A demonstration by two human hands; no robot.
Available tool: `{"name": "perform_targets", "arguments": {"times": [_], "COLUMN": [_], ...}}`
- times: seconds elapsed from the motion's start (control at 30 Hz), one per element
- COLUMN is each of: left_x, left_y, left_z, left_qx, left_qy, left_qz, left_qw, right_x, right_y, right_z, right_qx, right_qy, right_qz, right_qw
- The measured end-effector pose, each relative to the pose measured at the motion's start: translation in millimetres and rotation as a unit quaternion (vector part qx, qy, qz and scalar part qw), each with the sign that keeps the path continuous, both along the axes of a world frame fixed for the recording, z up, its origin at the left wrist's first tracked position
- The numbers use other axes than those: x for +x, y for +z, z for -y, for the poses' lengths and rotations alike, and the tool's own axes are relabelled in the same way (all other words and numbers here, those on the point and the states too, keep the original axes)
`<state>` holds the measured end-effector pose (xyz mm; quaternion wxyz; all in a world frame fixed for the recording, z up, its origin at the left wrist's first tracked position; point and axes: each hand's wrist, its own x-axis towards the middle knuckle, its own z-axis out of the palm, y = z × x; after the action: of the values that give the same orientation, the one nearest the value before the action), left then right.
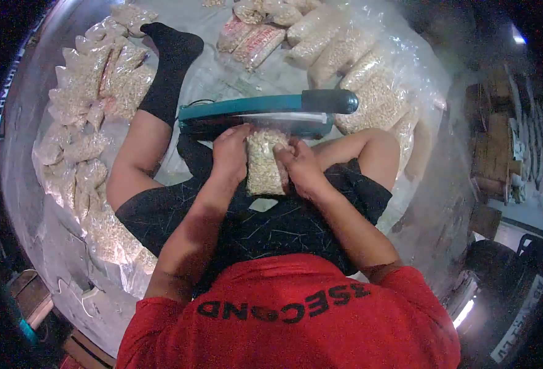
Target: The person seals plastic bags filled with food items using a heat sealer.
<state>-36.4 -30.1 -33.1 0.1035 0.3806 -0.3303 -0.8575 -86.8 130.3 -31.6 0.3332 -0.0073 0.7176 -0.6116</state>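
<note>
A clear plastic bag (264, 165) full of pale, small pieces stands upright between my hands, over my lap. My left hand (231, 150) grips its left upper edge. My right hand (300, 163) holds the upper right side, with the thumb on the front. Just beyond the bag lies a long teal sealer-like device (241, 107) with a black handle end (330, 101). The bag's top edge is close to the device's near side; whether they touch is unclear. A small pale scrap (263, 205) rests on my dark shorts below the bag.
Many filled clear bags (81, 147) lie in a curve on the left. More large filled bags (370, 92) lie at the upper right, and bags with red print (259, 44) lie beyond the device. My legs (142, 144) are folded around the work area. Cardboard boxes (491, 147) stand far right.
</note>
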Motion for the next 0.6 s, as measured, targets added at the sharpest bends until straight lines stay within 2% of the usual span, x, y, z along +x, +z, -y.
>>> {"name": "perform_targets", "arguments": {"times": [0.03, 0.13, 0.27, 0.37, 0.43, 0.47, 0.57, 0.6], "left_x": [-0.5, 2.2, 3.5, 4.2, 6.0, 6.2, 7.0, 6.1], "left_y": [2.0, 2.1, -15.8, -17.3, -10.3, -3.9, -0.9, -4.0], "left_z": [0.8, 2.8, 7.2, 8.1, 5.3, 3.7, 1.2, 1.2], "left_qx": [-0.001, 0.018, -0.025, -0.03, -0.027, -0.036, -0.043, -0.042], "left_qy": [0.002, 0.016, 0.006, 0.003, -0.012, -0.023, -0.031, -0.027], "left_qz": [-0.004, -0.026, -0.017, -0.018, -0.017, -0.016, -0.017, -0.02], "left_qw": [1.0, 0.999, 1.0, 0.999, 0.999, 0.999, 0.998, 0.999], "right_x": [-1.2, -0.2, 7.0, -1.7, -18.4, -30.8, -35.8, -38.7], "right_y": [11.8, -12.2, -41.2, -32.4, -22.3, -26.7, 0.1, -4.0], "right_z": [2.0, -3.0, 1.9, 2.2, 8.4, 9.3, 17.1, 11.6], "right_qx": [-0.032, -0.093, -0.115, -0.062, -0.124, -0.057, -0.104, -0.076], "right_qy": [-0.024, 0.001, -0.037, -0.004, -0.048, -0.016, -0.087, -0.027], "right_qz": [0.093, 0.149, 0.136, 0.073, 0.181, 0.101, 0.087, -0.049], "right_qw": [0.995, 0.984, 0.983, 0.995, 0.974, 0.993, 0.987, 0.996]}}
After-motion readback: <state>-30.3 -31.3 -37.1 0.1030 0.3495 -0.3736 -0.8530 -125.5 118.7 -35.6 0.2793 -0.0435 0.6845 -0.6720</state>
